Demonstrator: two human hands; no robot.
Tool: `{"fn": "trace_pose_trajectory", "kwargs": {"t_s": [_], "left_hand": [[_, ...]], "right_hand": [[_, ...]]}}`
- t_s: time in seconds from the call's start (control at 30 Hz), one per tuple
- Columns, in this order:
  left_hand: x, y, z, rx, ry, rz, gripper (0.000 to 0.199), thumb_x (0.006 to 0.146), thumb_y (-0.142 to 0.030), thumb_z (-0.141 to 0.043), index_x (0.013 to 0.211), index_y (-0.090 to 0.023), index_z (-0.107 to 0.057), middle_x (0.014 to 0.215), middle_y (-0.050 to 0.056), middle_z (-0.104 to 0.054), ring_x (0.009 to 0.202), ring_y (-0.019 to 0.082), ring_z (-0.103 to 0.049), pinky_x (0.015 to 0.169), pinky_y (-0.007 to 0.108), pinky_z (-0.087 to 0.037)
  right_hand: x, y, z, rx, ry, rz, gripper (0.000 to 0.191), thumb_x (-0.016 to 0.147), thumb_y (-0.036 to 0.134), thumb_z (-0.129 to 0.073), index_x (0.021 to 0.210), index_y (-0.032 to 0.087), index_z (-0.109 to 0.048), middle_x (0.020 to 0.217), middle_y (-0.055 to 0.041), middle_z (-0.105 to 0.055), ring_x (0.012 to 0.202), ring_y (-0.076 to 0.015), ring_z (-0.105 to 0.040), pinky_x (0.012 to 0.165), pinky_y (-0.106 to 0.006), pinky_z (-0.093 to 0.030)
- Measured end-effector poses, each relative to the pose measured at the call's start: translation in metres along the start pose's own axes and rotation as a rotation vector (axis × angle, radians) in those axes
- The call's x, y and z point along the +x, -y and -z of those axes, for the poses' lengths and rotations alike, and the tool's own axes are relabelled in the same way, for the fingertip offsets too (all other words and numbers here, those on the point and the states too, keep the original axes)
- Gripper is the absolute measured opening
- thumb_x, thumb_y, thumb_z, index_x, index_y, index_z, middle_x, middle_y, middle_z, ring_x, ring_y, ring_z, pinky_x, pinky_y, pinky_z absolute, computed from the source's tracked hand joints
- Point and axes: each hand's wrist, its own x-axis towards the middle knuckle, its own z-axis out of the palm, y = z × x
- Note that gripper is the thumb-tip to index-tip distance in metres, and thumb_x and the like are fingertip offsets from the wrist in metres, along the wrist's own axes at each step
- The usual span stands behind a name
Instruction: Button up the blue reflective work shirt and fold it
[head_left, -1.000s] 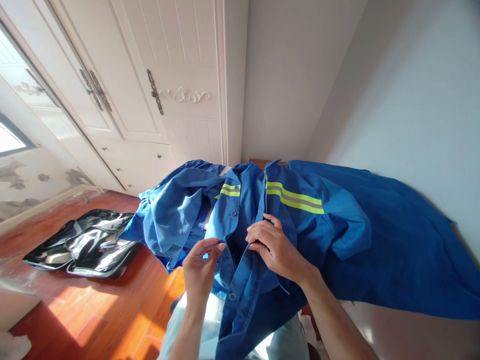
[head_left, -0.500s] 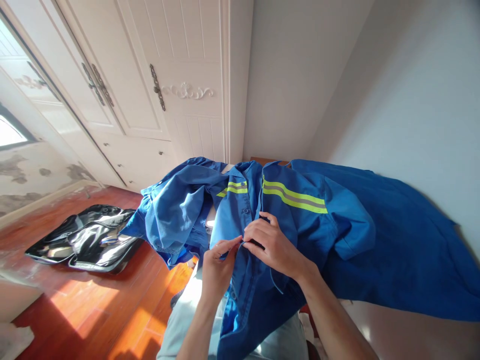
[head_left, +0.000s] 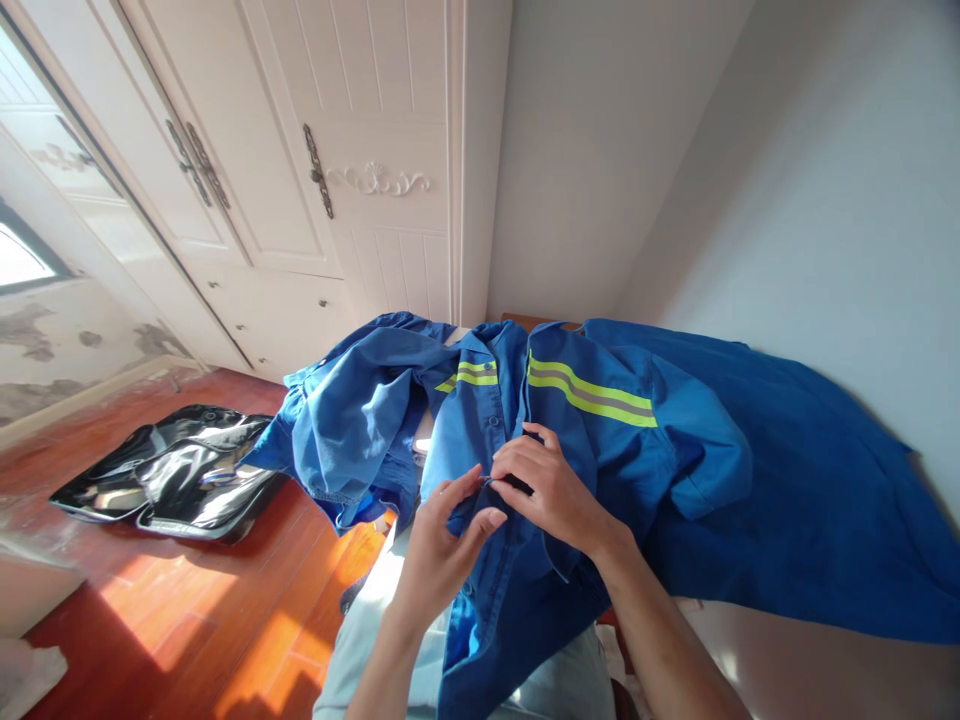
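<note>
A blue work jacket [head_left: 555, 450] with yellow-green and grey reflective stripes lies spread over my lap and the surface ahead, its buttoned front parted at the collar. My right hand [head_left: 551, 490] pinches the edge of the front placket, thumb against fingers. From the other side my left hand [head_left: 450, 550] meets it; its fingertips touch the same edge while the thumb stands away from the fingers. Whatever lies right under the fingertips is hidden. A button [head_left: 493, 422] shows on the placket above the hands, and another [head_left: 469, 588] below.
More blue cloth [head_left: 795, 500] stretches right toward the wall. An open black suitcase [head_left: 105, 495] with things in it lies on the reddish wooden floor [head_left: 247, 620] at left. Behind stands a white wardrobe [head_left: 390, 90] with metal handles. My light trousers [head_left: 360, 650] show below.
My left thumb has come off the placket edge and opened away from the fingers. The right hand keeps its pinch almost in place.
</note>
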Motion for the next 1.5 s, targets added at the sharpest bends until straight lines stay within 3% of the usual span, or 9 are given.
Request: {"fn": "trace_pose_trajectory", "kwargs": {"t_s": [0.3, 0.6, 0.77, 0.93, 1.3, 1.5], "left_hand": [[0.001, 0.008, -0.012, 0.068, -0.155, 0.009, 0.027, 0.082, -0.030, -0.069, 0.108, -0.024, -0.075, 0.095, 0.005, -0.077, 0.091, 0.022, -0.072, 0.085, 0.035, -0.058], [-0.001, 0.003, -0.011, 0.096, -0.119, -0.029, 0.019, 0.085, -0.036, -0.068, 0.096, -0.023, -0.076, 0.092, 0.005, -0.076, 0.087, 0.021, -0.071, 0.080, 0.033, -0.057], [-0.001, 0.003, -0.012, 0.084, -0.144, 0.003, 0.018, 0.084, -0.035, -0.067, 0.095, -0.024, -0.076, 0.091, 0.004, -0.077, 0.087, 0.022, -0.071, 0.081, 0.034, -0.057], [0.000, 0.000, -0.013, 0.012, -0.148, 0.089, 0.027, 0.084, -0.035, -0.064, 0.107, -0.024, -0.072, 0.095, 0.006, -0.077, 0.093, 0.024, -0.072, 0.064, 0.030, -0.057], [0.003, 0.005, -0.014, 0.026, -0.184, 0.065, 0.021, 0.083, -0.031, -0.064, 0.100, -0.025, -0.074, 0.090, 0.003, -0.078, 0.088, 0.022, -0.073, 0.081, 0.036, -0.058], [0.001, 0.005, -0.015, 0.017, -0.226, 0.089, 0.022, 0.083, -0.032, -0.063, 0.102, -0.025, -0.074, 0.091, 0.004, -0.077, 0.091, 0.023, -0.072, 0.070, 0.031, -0.058]], "right_hand": [[0.004, 0.004, -0.002, -0.004, -0.014, -0.032, 0.010, 0.090, 0.013, -0.060, 0.088, 0.022, -0.057, 0.090, 0.0007, -0.070, 0.097, -0.0166, -0.065, 0.113, -0.046, -0.027], [0.005, 0.013, 0.009, -0.013, -0.003, -0.017, 0.012, 0.090, 0.012, -0.057, 0.096, 0.023, -0.058, 0.094, -0.0002, -0.071, 0.098, -0.0171, -0.065, 0.114, -0.048, -0.026], [0.008, 0.012, 0.007, -0.038, 0.013, -0.027, 0.013, 0.089, 0.010, -0.058, 0.094, 0.022, -0.059, 0.092, 0.0003, -0.071, 0.097, -0.0170, -0.065, 0.114, -0.048, -0.025], [0.010, 0.012, 0.004, -0.047, 0.035, -0.048, 0.017, 0.087, 0.008, -0.057, 0.095, 0.022, -0.059, 0.090, 0.0003, -0.070, 0.097, -0.0165, -0.065, 0.113, -0.046, -0.027], [0.007, 0.001, 0.000, -0.018, 0.053, -0.083, 0.012, 0.091, 0.012, -0.059, 0.097, 0.022, -0.063, 0.096, -0.0003, -0.072, 0.102, -0.0174, -0.065, 0.113, -0.048, -0.026], [0.003, 0.006, 0.007, 0.138, 0.134, -0.109, 0.026, 0.091, 0.017, -0.061, 0.116, 0.024, -0.062, 0.112, -0.0028, -0.070, 0.113, -0.0184, -0.061, 0.117, -0.048, -0.024]]}}
